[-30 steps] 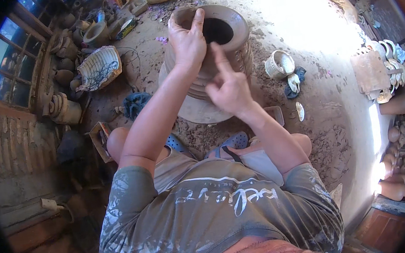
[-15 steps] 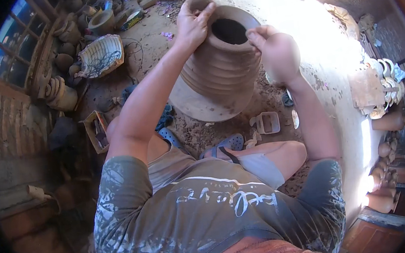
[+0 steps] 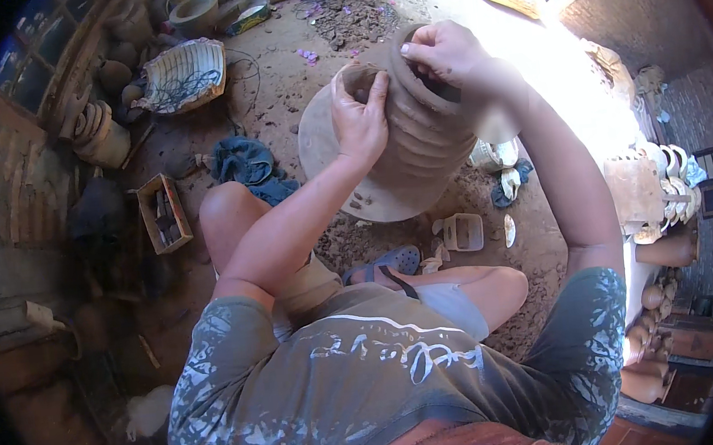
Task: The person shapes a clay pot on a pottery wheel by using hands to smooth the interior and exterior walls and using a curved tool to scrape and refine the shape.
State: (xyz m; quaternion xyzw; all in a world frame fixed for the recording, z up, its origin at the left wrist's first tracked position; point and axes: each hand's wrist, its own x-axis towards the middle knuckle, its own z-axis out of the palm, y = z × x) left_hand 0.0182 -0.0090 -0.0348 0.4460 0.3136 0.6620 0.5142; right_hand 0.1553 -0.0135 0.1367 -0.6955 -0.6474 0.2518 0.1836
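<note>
A large ribbed clay pot [image 3: 417,141] with a dark opening stands on a round board [image 3: 322,153] before me. My left hand [image 3: 360,116] is closed on a dark piece of clay [image 3: 358,76] at the pot's left side, thumb on top. My right hand [image 3: 443,54] is closed over the rim [image 3: 400,66], fingertips at its upper left part, covering much of the opening; my right wrist is blurred.
Pots [image 3: 115,74], a ridged tray with cord [image 3: 190,63], blue cloth [image 3: 245,160] and an open box [image 3: 165,214] lie to the left. A pail [image 3: 493,155] and plastic container [image 3: 462,232] sit right of the board. Several pots [image 3: 642,384] line the right wall.
My left hand has come down from the upper left rim with the clay piece. My right hand has moved from the rim's right side up and across to its far side. The view has shifted.
</note>
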